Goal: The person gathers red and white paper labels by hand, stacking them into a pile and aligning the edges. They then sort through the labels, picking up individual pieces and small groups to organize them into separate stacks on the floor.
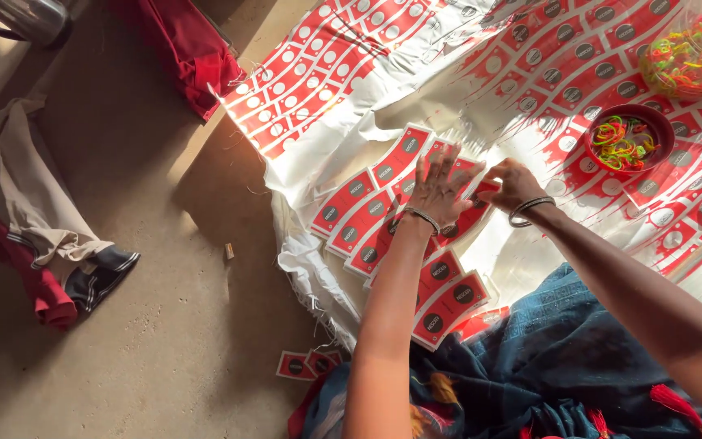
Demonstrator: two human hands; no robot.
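The left hand (439, 189) lies flat with fingers spread on a fan of red sachets (367, 215) laid on a printed sheet (343, 138) over the floor. The right hand (512, 184), just right of it, pinches one sachet's edge. A bowl (629, 140) of coloured rubber bands sits farther right.

Hard sunlight falls from the upper right, washing the white sheet (351, 138) into glare along its left edge. The floor (140, 268) on the left lies in dim shade. Both forearms throw soft shadows; the far corners bend slightly.
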